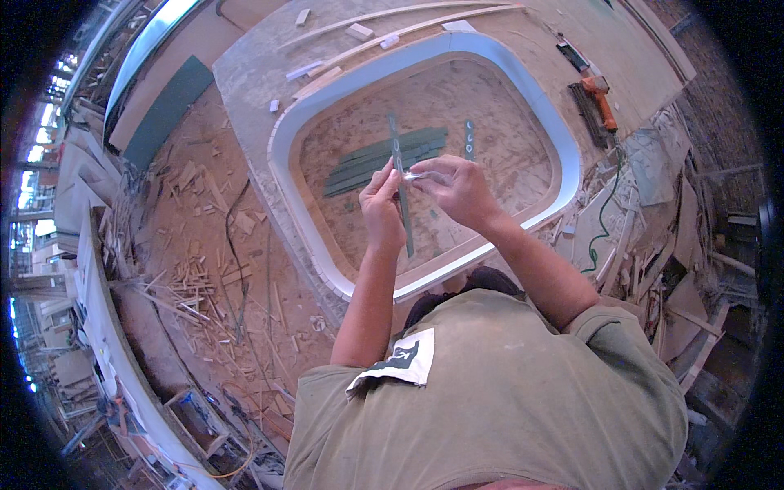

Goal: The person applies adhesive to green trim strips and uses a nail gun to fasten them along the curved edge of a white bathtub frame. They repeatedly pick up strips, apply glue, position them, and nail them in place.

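One long, narrow, dark-green flat strip (407, 229), centre of frame, pinched in the left hand (381, 202); right hand (459, 186) closed on a small, shiny, silvery object (415, 174) just beside it; best worked with the strip braced steady, the pinching grip kept clear.

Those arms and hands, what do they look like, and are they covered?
The left hand and right hand look bare, as do both forearms. The olive-green shirt has short sleeves; a white patch with dark markings sits near the left shoulder.
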